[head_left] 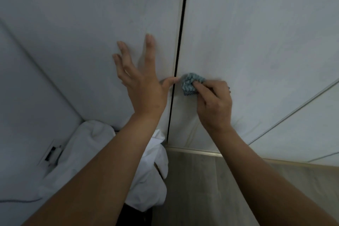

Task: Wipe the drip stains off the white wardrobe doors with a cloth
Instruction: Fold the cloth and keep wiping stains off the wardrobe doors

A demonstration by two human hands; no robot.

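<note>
Your right hand [212, 101] grips the bunched teal cloth [191, 84] on the right white wardrobe door [256, 33], just right of the seam; left hand [145, 80], fingers spread, braces the left door [91, 14]. Faint smudges remain; wiping unfinished.

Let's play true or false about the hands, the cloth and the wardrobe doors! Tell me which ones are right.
1. The right hand grips a bunched blue-green cloth. True.
2. The cloth is on the left door. False: it is pressed on the right door, just beside the dark gap.
3. The left hand holds a spray bottle. False: it holds nothing; its fingers are spread at the left door.
4. White bedding lies below the doors. True.
</note>
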